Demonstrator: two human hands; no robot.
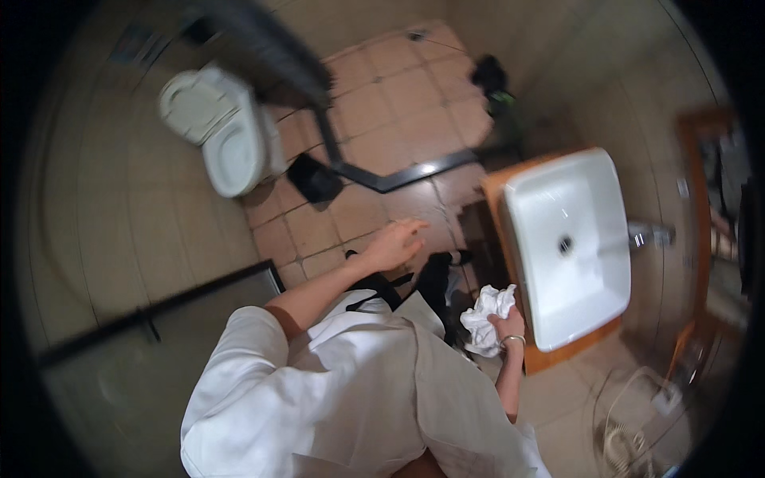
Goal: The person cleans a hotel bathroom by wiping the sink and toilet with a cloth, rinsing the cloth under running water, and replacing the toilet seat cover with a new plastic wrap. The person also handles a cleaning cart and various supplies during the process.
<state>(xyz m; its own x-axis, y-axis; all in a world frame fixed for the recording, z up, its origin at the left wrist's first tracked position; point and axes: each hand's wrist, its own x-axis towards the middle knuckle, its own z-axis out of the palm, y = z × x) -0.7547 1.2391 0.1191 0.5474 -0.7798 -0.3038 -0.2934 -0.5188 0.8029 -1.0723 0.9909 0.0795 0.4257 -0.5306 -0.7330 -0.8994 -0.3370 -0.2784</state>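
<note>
My right hand (pixel 509 328), with a bracelet at the wrist, grips a crumpled white cloth (pixel 487 319) beside the wooden counter edge. To its right is a white rectangular washbasin (pixel 577 197) with a dark drain and a metal faucet (pixel 651 236). My left hand (pixel 397 245) is stretched out over the tiled floor in front of my body, its fingers apart and nothing in it.
A white toilet (pixel 233 158) with its lid up stands at the upper left, a black bin (pixel 314 179) beside it. A dark raised sill (pixel 388 181) crosses the tiled floor. A framed door (pixel 161 358) is at lower left, a coiled cord (pixel 621 445) at lower right.
</note>
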